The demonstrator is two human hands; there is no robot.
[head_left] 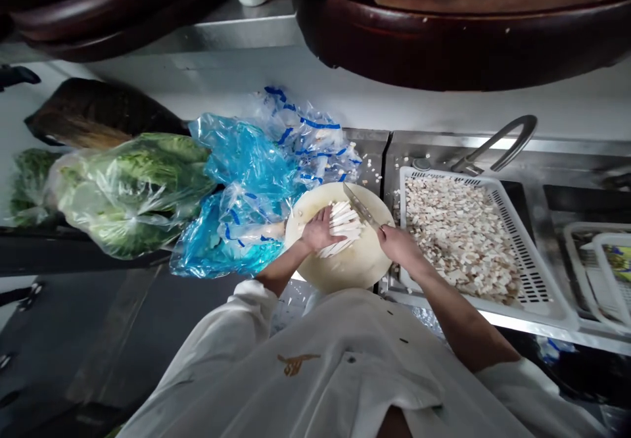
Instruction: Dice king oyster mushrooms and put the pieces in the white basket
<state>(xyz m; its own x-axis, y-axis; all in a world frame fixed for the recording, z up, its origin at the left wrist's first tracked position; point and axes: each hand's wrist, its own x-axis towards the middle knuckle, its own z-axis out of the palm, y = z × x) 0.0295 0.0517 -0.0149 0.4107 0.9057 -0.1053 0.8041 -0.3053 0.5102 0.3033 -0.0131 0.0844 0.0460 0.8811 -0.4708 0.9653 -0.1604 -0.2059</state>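
Observation:
On a round cutting board (340,273) lie several pale, white strips (346,221), side by side; they look like sliced mushroom stems. My left hand (319,230) rests flat across their left ends, its fingers stretched and the thumb apart. At the board's right side my right hand (397,244) is wrapped round the handle of a kitchen knife (362,206). The blade points up and to the left, over the right edge of the strips. A white perforated basket (535,283) to the right holds a thick layer of small chopped white and brownish pieces (458,234).
Blue plastic bags (246,155) and clear wrappers (320,135) crowd the board's left. Beyond them sits a bag of leafy greens (133,194). A faucet (507,142) arches behind the basket. A large dark red round vessel (458,50) stands on the overhead shelf. More baskets (586,273) are at far right.

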